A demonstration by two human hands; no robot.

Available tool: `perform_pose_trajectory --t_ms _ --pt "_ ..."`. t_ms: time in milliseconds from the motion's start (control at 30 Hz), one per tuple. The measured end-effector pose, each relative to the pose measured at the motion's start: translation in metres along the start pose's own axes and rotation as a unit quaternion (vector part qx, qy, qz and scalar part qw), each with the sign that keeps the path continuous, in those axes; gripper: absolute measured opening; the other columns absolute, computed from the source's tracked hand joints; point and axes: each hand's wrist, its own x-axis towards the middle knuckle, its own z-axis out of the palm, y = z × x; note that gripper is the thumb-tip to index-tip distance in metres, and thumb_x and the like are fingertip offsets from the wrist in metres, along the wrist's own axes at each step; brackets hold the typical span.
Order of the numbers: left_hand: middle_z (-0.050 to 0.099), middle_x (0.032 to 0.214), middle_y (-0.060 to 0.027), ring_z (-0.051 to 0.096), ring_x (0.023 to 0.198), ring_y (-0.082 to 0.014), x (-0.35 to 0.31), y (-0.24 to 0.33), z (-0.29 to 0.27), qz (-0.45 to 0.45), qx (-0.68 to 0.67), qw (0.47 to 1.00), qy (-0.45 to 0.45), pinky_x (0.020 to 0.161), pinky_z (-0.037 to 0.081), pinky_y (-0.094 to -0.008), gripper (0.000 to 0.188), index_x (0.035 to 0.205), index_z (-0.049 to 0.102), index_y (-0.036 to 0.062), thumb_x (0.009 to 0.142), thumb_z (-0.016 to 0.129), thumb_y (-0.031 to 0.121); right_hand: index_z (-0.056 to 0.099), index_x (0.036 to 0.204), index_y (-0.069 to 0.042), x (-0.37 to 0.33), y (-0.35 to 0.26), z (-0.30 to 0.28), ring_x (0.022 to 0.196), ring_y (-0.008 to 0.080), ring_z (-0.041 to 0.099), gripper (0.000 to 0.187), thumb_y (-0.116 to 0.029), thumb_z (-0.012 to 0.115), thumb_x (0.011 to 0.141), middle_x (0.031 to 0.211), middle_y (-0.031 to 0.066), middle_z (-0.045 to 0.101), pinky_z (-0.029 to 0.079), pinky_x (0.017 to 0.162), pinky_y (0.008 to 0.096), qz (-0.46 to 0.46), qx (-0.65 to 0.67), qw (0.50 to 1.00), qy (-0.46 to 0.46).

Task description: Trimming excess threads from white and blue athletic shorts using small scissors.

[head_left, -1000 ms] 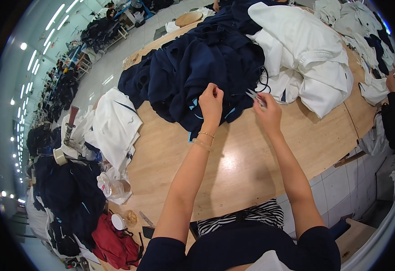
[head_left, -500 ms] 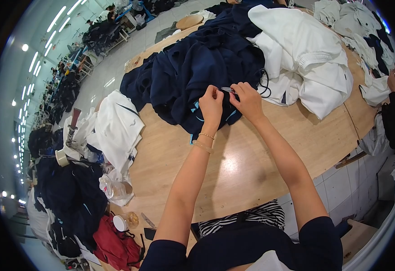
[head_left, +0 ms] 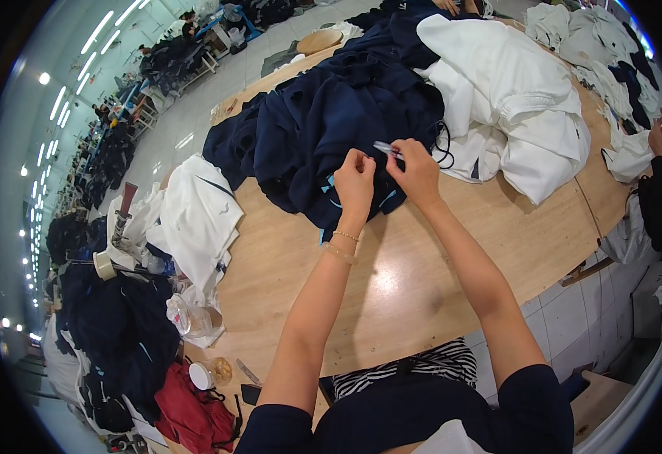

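A heap of navy garments (head_left: 331,106) with light blue trim lies in front of me on the wooden table (head_left: 422,280). My left hand (head_left: 354,178) is closed in a pinch at the near side of the heap, on the navy fabric; the exact bit between its fingertips is hidden. Close beside it, my right hand (head_left: 414,172) grips small silver thread snips (head_left: 384,147), whose blades point up and left over the navy cloth. A black cord loops out of the heap just right of that hand.
White garments (head_left: 512,98) are piled right of the navy heap, and another white garment (head_left: 198,208) lies at the left edge. Lower left stand a clear plastic jar (head_left: 187,314) and a white-lidded jar (head_left: 208,373). Another person's hand (head_left: 658,138) shows at far right.
The snips have tilted up, away from the fabric, and my right hand has turned slightly. The left hand has dropped a little, still pinching. A co-worker's hand shows more at the top.
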Motion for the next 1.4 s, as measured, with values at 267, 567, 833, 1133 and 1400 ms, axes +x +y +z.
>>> perform_pose_trajectory --t_ms 267,567,833,1133,1400 --pt "0.063 0.079 -0.0138 0.06 0.067 -0.0295 -0.132 -0.023 -0.059 -0.086 0.089 0.933 -0.338 0.063 0.048 -0.0356 0.01 0.083 0.066 0.0021 0.083 0.061 0.011 0.059 0.078 0.002 -0.055 0.047 -0.022 0.058 0.012 0.055 0.024 -0.02 0.065 0.087 0.061 0.0081 0.056 0.044 0.059 0.0256 0.393 0.155 0.905 -0.049" --pt "0.062 0.103 -0.015 0.061 0.091 -0.0276 -0.208 0.011 -0.088 -0.147 0.007 0.902 -0.406 0.08 0.05 -0.0352 0.022 0.104 0.064 0.0037 0.083 0.061 0.009 0.067 0.09 -0.001 -0.026 0.011 0.035 0.065 0.0338 0.061 0.029 -0.026 0.072 0.076 0.071 0.0146 0.064 0.048 0.066 0.0388 0.304 -0.011 0.948 -0.098" --pt "0.063 0.107 -0.012 0.062 0.097 -0.0213 -0.235 0.018 -0.122 -0.192 -0.061 0.913 -0.355 0.087 0.049 -0.0294 0.022 0.107 0.064 0.0009 0.086 0.056 0.002 0.063 0.085 0.002 -0.053 -0.108 -0.019 0.058 0.0165 0.054 0.024 -0.02 0.07 0.078 0.066 0.0161 0.06 0.043 0.059 0.0309 0.284 0.338 0.871 -0.214" --pt "0.051 0.124 -0.0136 0.049 0.112 -0.0325 -0.277 0.04 -0.141 0.009 0.016 0.916 -0.4 0.093 0.041 -0.0386 0.038 0.115 0.057 0.0052 0.08 0.066 0.013 0.063 0.105 0.005 -0.151 -0.144 -0.114 0.096 0.0134 0.063 0.019 0.0 0.051 0.092 0.098 0.0074 0.065 0.049 0.085 0.0247 0.354 0.456 0.736 -0.354" --pt "0.051 0.103 -0.0063 0.046 0.097 -0.0237 -0.28 0.032 -0.151 0.082 0.355 0.891 -0.272 0.084 0.035 -0.0389 0.04 0.111 0.058 0.011 0.072 0.067 0.012 0.064 0.106 -0.002 -0.184 -0.086 -0.166 0.09 0.0231 0.064 0.03 0.006 0.054 0.079 0.102 0.008 0.063 0.049 0.078 0.0275 0.274 0.173 0.888 -0.326"
